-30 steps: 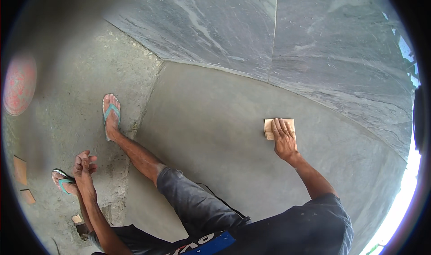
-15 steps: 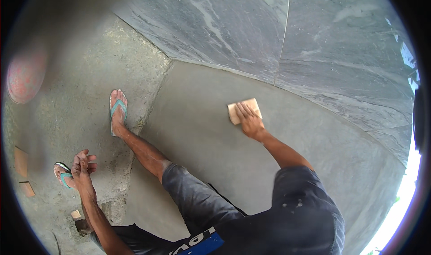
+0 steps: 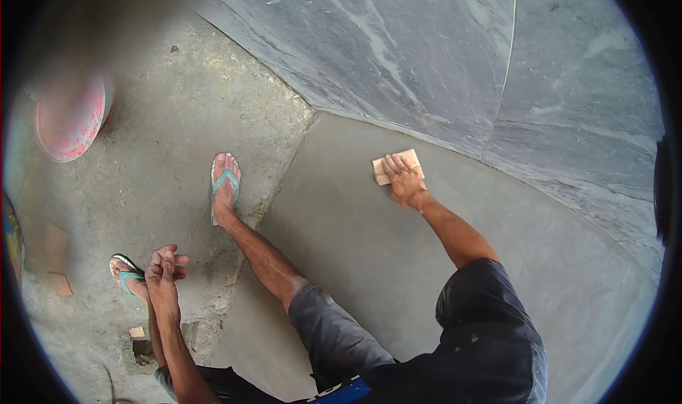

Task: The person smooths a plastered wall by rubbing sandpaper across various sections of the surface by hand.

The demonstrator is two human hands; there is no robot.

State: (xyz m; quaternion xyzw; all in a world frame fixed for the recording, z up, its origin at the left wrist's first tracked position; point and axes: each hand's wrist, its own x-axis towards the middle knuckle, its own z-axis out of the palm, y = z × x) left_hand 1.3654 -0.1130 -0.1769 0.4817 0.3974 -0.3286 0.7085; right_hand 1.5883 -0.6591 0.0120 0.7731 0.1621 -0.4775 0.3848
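Observation:
On the smooth grey cement surface [image 3: 341, 212], my right hand [image 3: 406, 179] presses a tan rectangular sponge [image 3: 414, 158], fingers laid over its near side. The sponge lies flat, a short way from the foot of the grey marbled wall slabs [image 3: 426, 70]. My left hand [image 3: 167, 276] is raised at the left, above a sandalled foot [image 3: 126, 274]; its fingers are loosely bent and apart, and nothing shows in them.
My other sandalled foot [image 3: 225, 180] stands on rough concrete [image 3: 192, 105] beside the smooth surface's edge. A red, cement-smeared round container [image 3: 71, 120] is at the upper left. Tan offcuts [image 3: 60, 284] and a small hole [image 3: 144, 351] lie at the lower left.
My right hand and the sponge have shifted slightly toward the wall's foot and the left corner. The view has swung left, showing more of the red container. My left hand stays raised.

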